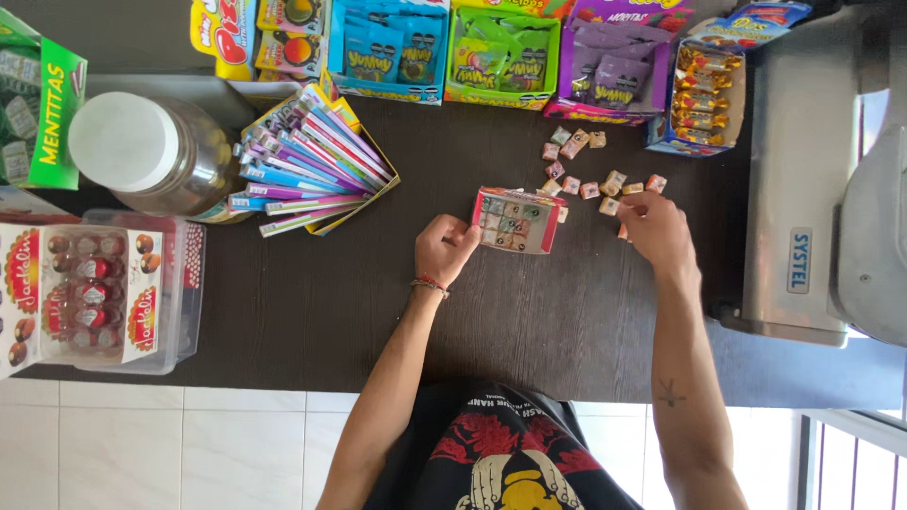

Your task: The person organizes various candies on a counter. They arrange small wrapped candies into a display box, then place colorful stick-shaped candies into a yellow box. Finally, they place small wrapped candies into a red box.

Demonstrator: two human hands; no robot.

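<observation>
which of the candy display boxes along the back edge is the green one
The green display box, third in the back row, between the blue box and the purple box; it alone is bright green.

Blue box [389, 47], green box [501, 59] and purple box [619, 66] of sachets line the counter's far edge.

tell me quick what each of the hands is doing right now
Left hand: closed on the edge of the small candy box.
Right hand: fingers curled over loose wrapped candies; a grip cannot be told.

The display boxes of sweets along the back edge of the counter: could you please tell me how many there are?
5, in a row: yellow box leftmost, blue box, green box, purple box, then blue-and-yellow box rightmost. More may lie beyond the frame.
</observation>
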